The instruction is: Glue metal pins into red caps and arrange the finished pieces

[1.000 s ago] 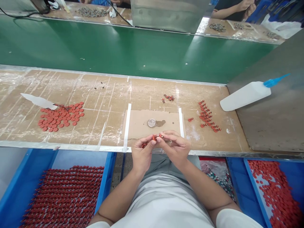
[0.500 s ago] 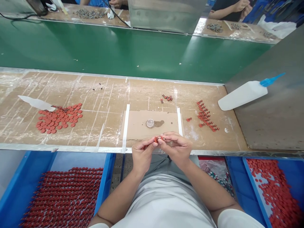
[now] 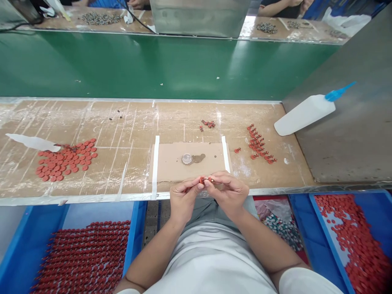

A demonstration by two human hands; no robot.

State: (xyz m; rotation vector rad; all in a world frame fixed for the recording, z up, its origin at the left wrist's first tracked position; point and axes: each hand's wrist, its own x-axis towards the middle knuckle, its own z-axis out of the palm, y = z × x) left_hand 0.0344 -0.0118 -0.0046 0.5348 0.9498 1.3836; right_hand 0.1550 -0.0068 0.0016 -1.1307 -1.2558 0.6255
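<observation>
Both my hands meet over the front edge of the bench. Between the fingertips of my left hand [image 3: 185, 197] is the round end of a small red part [image 3: 202, 180]. My right hand [image 3: 228, 190] pinches its thin, shiny end, which points right. Fingers cover much of the part. Just beyond lies a cardboard sheet [image 3: 165, 163] held by white tape strips, bearing a small clear round dish [image 3: 186, 159] and a brown wet smear [image 3: 199, 158]. Several small dark-red pieces [image 3: 208, 123] lie behind it. Red parts with upright stems [image 3: 257, 143] stand in rows to the right.
At left are loose red discs [image 3: 61, 161] and a white pointed piece [image 3: 32, 142]. A white bottle with blue nozzle [image 3: 306, 115] leans at a metal panel [image 3: 346, 122]. Blue trays of red parts [image 3: 134, 232] flank me. Other people's hands show across the green divider [image 3: 122, 67].
The view has shifted slightly, so the bench items sit a little further left. My hands stay together on the red part with almost no visible movement.
</observation>
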